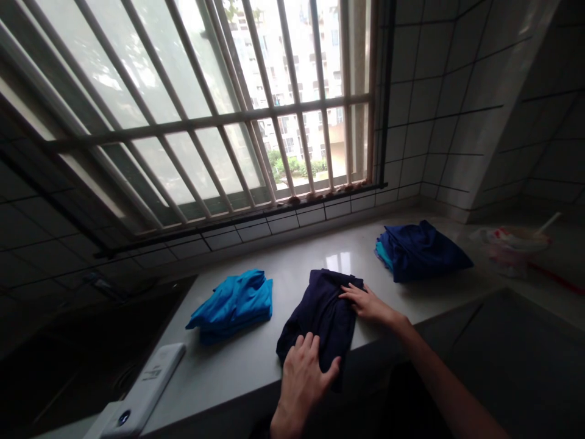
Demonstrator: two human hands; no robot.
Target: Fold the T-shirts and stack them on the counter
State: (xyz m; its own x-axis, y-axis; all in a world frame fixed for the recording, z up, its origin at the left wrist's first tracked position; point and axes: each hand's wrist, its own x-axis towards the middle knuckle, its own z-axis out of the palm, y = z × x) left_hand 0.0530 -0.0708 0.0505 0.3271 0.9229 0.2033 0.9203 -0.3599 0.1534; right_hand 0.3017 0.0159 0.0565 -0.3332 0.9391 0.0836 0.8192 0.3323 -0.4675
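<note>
A dark navy garment (315, 302), folded into a rough bundle, lies in front of me at the counter's front edge, one corner drooping over it. My left hand (305, 372) rests on its near part with the fingers laid out and the thumb apart. On its upper right side lies my right hand (363, 302), fingers spread flat on the cloth. To the left sits a stack of bright blue folded clothes (235, 305). A darker blue folded pile (420, 250), with a turquoise piece showing at its left side, is further to the right.
The pale countertop (228, 378) runs below a barred window (256, 116). A white device (150, 384) lies at the counter's left end, beside a dark recess (68, 353). At the far right stands a plastic-wrapped container (512, 247) with a light stick in it.
</note>
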